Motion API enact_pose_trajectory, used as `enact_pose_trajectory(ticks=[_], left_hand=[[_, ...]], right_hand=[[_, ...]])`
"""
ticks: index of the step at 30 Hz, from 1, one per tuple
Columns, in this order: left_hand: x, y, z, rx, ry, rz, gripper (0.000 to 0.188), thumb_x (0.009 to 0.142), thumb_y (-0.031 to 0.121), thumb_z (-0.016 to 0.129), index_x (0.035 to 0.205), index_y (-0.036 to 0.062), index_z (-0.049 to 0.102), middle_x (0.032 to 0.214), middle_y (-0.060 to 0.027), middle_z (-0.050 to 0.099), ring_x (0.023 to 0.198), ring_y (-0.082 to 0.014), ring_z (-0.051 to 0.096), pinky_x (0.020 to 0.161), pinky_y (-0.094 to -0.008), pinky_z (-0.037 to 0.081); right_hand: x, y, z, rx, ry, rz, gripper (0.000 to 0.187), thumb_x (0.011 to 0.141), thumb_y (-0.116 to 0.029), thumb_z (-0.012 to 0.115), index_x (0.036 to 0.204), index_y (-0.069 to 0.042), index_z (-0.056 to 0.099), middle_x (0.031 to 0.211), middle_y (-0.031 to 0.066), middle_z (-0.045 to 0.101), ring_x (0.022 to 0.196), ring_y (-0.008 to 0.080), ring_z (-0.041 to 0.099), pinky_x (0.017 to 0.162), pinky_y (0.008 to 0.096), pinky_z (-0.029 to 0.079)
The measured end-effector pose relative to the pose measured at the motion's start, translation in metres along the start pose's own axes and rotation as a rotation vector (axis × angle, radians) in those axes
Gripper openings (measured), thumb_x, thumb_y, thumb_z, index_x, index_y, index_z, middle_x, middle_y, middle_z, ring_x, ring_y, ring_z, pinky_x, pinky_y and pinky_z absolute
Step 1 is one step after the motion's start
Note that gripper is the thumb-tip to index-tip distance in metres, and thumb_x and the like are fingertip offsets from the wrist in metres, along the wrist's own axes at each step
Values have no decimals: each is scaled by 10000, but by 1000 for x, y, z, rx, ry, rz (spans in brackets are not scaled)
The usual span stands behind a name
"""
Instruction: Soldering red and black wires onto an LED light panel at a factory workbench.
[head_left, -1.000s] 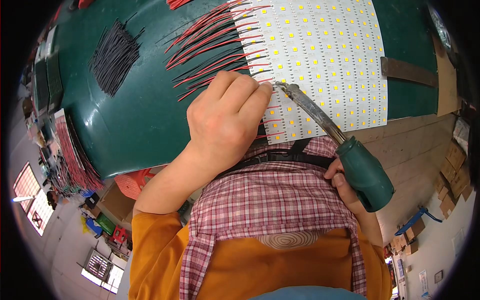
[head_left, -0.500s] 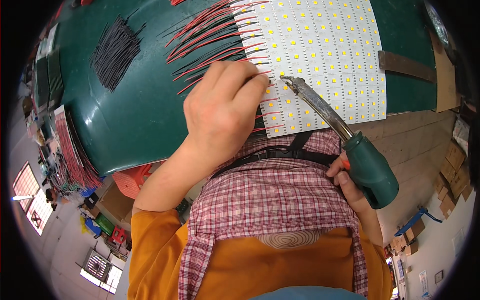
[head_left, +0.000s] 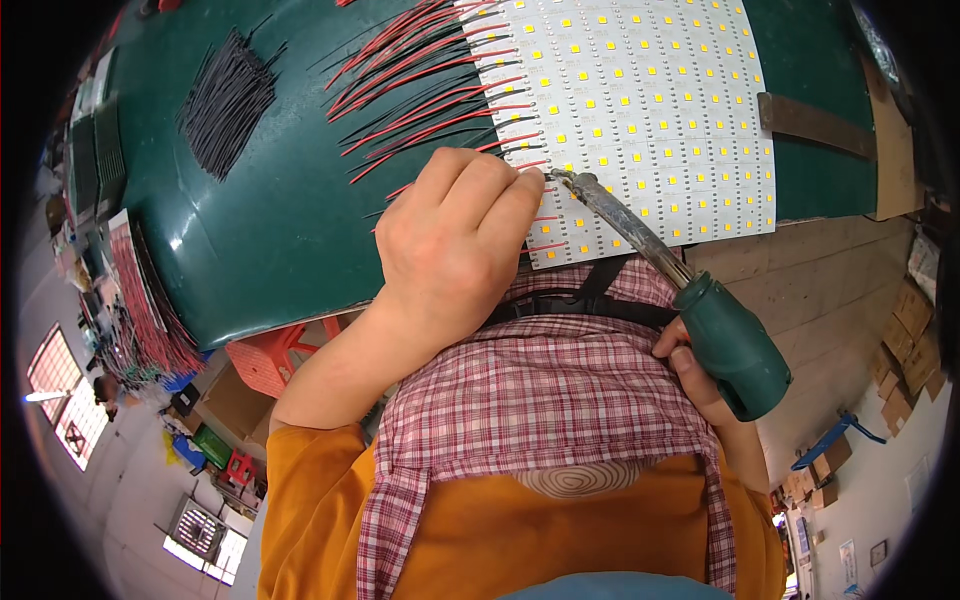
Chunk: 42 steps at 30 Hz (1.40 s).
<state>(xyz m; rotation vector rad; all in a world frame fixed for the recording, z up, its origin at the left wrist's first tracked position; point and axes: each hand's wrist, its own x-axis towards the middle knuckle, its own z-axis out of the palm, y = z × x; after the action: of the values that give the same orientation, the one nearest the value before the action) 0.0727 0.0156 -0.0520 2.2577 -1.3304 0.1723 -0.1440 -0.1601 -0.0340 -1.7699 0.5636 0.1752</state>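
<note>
On the green table, a white LED board (head_left: 640,130) with rows of yellow squares has red and black wires (head_left: 430,110) along its left edge. My left hand (head_left: 455,240) is closed at the lower part of that edge, thumb and finger pinching a thin wire whose dark end points toward the board. My right hand (head_left: 700,380) grips a soldering iron (head_left: 635,228) by its green handle and is partly hidden behind it. The iron's bent tip rests at the board's edge, right beside my left fingertips, at the wire end. My palm hides some of the wires.
A pile of black wires (head_left: 230,105) lies at the table's left. Bundled red and black wires (head_left: 150,300) hang by the left edge. A brown strip (head_left: 815,127) lies right of the board. A red plastic stool (head_left: 265,360) stands below the table at left.
My left hand has moved a little nearer to me along the board's edge. The soldering iron's tip has come down and left, closing on my left fingertips.
</note>
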Motion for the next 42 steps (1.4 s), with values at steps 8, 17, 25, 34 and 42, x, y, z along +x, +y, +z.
enact_pose_trajectory(ticks=[8,17,25,34,42], left_hand=[[-2,-5,6,64,72,79,216,625,57,664,841,67,660,764,-15,563,721,-179,579,516,-267,466],[1,1,-3,-55,70,14,256,643,-57,693,883,31,671,784,-52,612,712,-230,587,584,-309,476],[-11,3,9,31,106,61,210,633,39,675,843,52,668,749,-21,565,690,-184,568,513,-271,450],[-11,2,11,91,81,82,205,644,64,677,849,66,667,765,-8,559,721,-171,579,514,-262,454],[-7,5,5,78,15,1,248,643,-27,691,876,57,674,761,-28,602,708,-208,584,578,-300,480]], right_hand=[[0,-2,-3,-37,-49,-35,226,805,-9,678,1003,9,571,790,72,686,735,141,668,682,238,514],[-1,8,-4,61,-34,-153,251,828,-37,668,1053,31,581,804,73,688,743,148,671,707,250,525],[-7,-7,-4,251,-16,160,205,882,-158,623,1016,-4,602,837,84,638,810,176,599,796,344,479],[-9,19,-9,-95,-86,26,363,786,-86,731,1085,18,553,911,76,675,693,151,649,658,286,536],[-8,19,-2,610,-7,55,339,823,17,662,1127,54,517,909,138,678,790,180,673,683,264,547]])
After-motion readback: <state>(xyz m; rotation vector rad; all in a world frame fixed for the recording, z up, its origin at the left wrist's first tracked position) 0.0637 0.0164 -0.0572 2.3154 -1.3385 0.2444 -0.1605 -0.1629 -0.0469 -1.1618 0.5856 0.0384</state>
